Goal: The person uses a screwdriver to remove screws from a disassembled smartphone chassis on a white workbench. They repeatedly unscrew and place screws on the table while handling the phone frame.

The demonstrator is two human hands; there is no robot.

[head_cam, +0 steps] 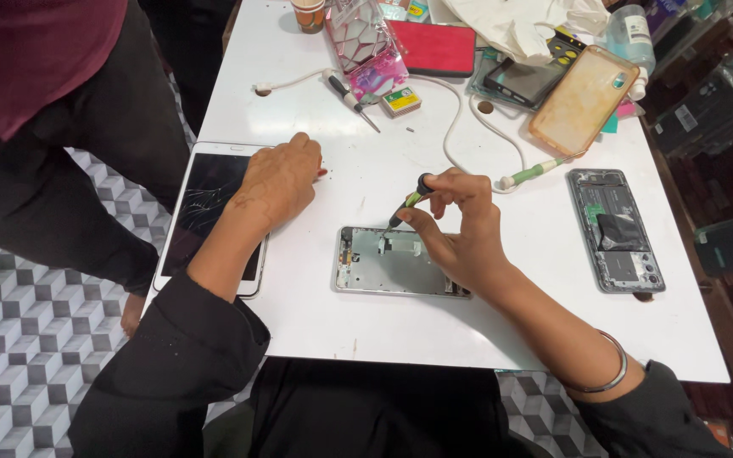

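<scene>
Currently your right hand pinches a small green-and-black screwdriver, tip set down at the far edge of the opened phone frame, which lies flat near the middle of the white table. Your left hand holds nothing; it rests loosely curled, palm down, across the far right corner of the cracked white tablet, left of the frame. In my judgement, you are working a screw in the frame. The next move calls for a steady upright driver and a firmly held frame, since nothing braces it now. To the right lies a second opened phone, well apart. A spare screwdriver and a white cable lie farther back.
</scene>
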